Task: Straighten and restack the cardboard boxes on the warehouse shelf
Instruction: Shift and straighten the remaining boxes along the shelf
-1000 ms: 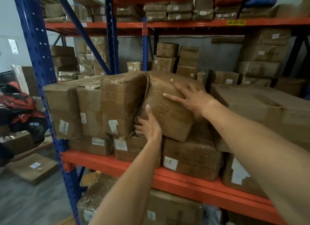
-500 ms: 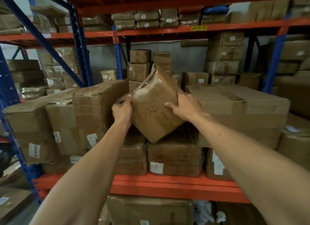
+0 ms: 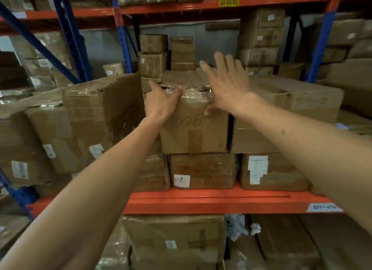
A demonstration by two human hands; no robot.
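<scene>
A taped cardboard box with handwritten numbers stands upright on a lower box on the orange shelf. My left hand grips its top left front corner, thumb along the top edge. My right hand lies spread over its top right corner, fingers apart, thumb against the front face. A wide box sits tight against its right side. A tall dented box leans at its left.
Several more boxes fill the shelf at left and behind. Blue uprights and a diagonal brace frame the bay. Boxes and crumpled paper lie under the shelf. Another loaded shelf beam runs overhead.
The numbered box has gone from tilted on a corner to standing square on the lower box. My left hand moved to its top corner; my right hand opened and slid onto the top.
</scene>
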